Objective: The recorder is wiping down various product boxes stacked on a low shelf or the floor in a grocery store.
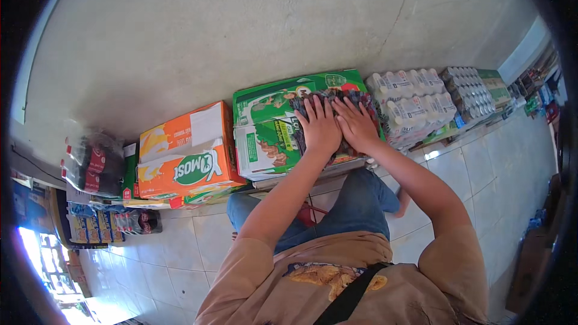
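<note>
Both of my hands lie palm down, side by side, on a dark patterned cloth [298, 136] that looks bunched and ruffled. My left hand [321, 127] rests on its left part with the fingers spread. Just beside it, my right hand [356, 127] presses on the cloth's right part, its thumb close to my left hand. Beneath the cloth is a green cardboard carton [266, 122] with printed pictures, against the wall. The cloth hides part of the carton's top, and my palms hide the middle of the cloth.
An orange and white carton [180, 149] stands left of the green one, with shrink-wrapped dark bottles [92, 167] farther left. To the right are wrapped packs of white-capped bottles [413, 99] and a pack of cans [467, 92]. A concrete wall [271, 22] rises behind.
</note>
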Tool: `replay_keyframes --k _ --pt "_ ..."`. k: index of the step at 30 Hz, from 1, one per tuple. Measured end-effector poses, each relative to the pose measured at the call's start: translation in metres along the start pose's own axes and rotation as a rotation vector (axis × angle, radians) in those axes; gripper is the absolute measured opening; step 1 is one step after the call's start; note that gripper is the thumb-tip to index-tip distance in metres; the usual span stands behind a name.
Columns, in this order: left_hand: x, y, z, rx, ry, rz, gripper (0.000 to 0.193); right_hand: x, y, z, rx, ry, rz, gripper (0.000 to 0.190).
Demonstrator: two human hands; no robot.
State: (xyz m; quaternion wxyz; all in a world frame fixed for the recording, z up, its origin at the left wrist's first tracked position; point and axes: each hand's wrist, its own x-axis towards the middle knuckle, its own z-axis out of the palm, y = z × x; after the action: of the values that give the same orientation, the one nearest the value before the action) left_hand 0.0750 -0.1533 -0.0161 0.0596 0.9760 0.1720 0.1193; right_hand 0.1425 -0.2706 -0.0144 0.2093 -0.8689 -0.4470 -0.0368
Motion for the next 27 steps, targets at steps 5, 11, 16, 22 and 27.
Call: replay_keyframes --k 5,11,16,22,27 --pt "0.042 0.009 0.014 0.006 -0.014 -0.013 0.058 0.032 0.032 0.002 -0.067 0.004 0.041 0.049" --pt "0.09 0.009 0.027 -0.059 0.05 -0.072 0.057 0.077 0.054 0.007 -0.074 -0.009 0.134 0.049" --pt "0.096 0.016 0.035 -0.012 0.082 -0.097 0.055 0.085 0.064 0.007 -0.088 -0.015 0.121 0.049" --pt "0.099 0.017 0.034 -0.025 0.057 -0.107 0.055 0.085 0.066 0.009 -0.036 0.004 0.142 0.049" --pt "0.096 0.008 0.028 -0.077 0.048 -0.117 0.054 0.085 0.048 0.009 -0.091 0.057 0.171 0.05"
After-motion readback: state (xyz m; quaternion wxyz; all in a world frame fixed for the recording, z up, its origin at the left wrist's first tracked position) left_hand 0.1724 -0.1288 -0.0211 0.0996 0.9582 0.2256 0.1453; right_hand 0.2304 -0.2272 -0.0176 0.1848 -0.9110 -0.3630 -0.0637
